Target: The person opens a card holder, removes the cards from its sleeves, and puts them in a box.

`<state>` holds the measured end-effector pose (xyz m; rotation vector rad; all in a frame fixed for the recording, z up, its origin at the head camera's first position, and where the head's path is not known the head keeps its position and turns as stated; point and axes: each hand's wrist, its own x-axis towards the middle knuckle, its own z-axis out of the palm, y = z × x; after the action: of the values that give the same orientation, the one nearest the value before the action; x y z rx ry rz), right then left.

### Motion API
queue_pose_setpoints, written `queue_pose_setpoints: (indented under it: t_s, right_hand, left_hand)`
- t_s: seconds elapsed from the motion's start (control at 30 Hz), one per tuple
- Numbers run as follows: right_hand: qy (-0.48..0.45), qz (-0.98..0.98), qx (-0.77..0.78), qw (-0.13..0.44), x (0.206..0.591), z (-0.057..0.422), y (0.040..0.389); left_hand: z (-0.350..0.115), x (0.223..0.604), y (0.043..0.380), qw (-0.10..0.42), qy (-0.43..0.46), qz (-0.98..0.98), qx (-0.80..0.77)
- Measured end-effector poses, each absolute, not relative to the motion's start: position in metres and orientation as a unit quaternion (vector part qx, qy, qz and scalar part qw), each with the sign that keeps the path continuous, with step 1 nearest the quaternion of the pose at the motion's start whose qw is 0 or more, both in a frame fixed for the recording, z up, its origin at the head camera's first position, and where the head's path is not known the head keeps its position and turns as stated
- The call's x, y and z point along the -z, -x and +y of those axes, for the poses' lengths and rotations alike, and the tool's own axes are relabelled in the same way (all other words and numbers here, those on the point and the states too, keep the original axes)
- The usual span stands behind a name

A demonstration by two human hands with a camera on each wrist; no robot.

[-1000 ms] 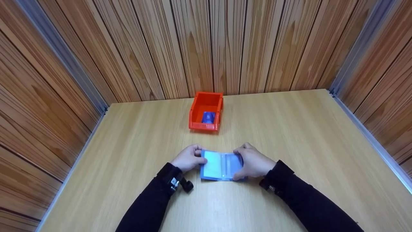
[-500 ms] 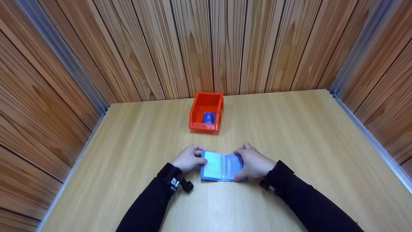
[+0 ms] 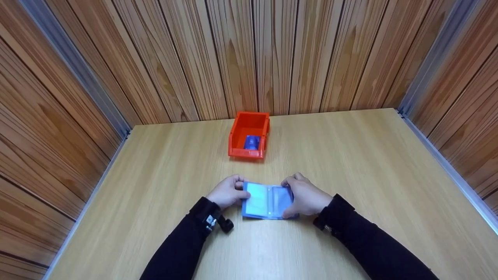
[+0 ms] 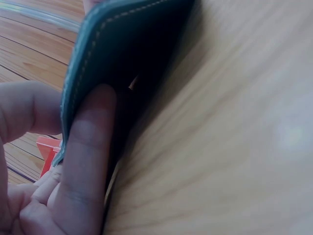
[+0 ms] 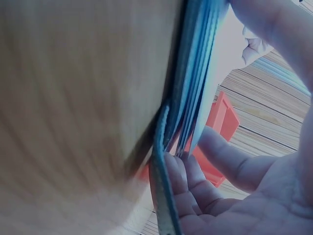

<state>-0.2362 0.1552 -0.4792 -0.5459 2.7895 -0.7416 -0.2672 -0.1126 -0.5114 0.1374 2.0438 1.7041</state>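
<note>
A blue card holder (image 3: 257, 202) lies spread open on the table, its clear plastic sleeves facing up. At its left edge my left hand (image 3: 226, 192) pinches the cover, thumb on top; the left wrist view has a finger (image 4: 88, 152) beneath the stitched cover (image 4: 122, 36), which is lifted off the tabletop. My right hand (image 3: 310, 196) grips the right side by its edges. Seen from the right wrist, the stack of sleeves (image 5: 198, 68) runs between thumb and fingers, and a stitched cover flap (image 5: 161, 161) bends away below it.
Beyond the hands stands a red-orange open-front bin (image 3: 247, 153) with a small dark blue item (image 3: 252, 142) inside. Wood-plank walls (image 3: 272, 54) with metal corner strips enclose the wooden table (image 3: 358, 155) at the back and sides.
</note>
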Motion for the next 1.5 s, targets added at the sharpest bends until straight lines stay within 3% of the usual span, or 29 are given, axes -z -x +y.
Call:
queue_pose_setpoints:
  t_s: [0.77, 1.03, 1.2, 1.37, 1.5]
  right_hand:
    - [0.140, 0.923, 0.337, 0.121, 0.476, 0.157, 0.241]
    - [0.126, 0.894, 0.421, 0.090, 0.470, 0.150, 0.235]
    - [0.200, 0.880, 0.419, 0.095, 0.473, 0.137, 0.222]
    - [0.311, 0.903, 0.275, 0.109, 0.476, 0.127, 0.203]
    - [0.337, 0.911, 0.215, 0.105, 0.476, 0.123, 0.195]
  left_hand:
    - [-0.113, 0.511, 0.265, 0.235, -0.054, 0.756, -0.608]
    - [-0.111, 0.513, 0.267, 0.224, -0.038, 0.743, -0.629]
    - [-0.111, 0.514, 0.267, 0.220, -0.031, 0.743, -0.631]
    - [-0.111, 0.514, 0.267, 0.216, -0.037, 0.736, -0.641]
    - [-0.111, 0.514, 0.267, 0.216, -0.041, 0.731, -0.646]
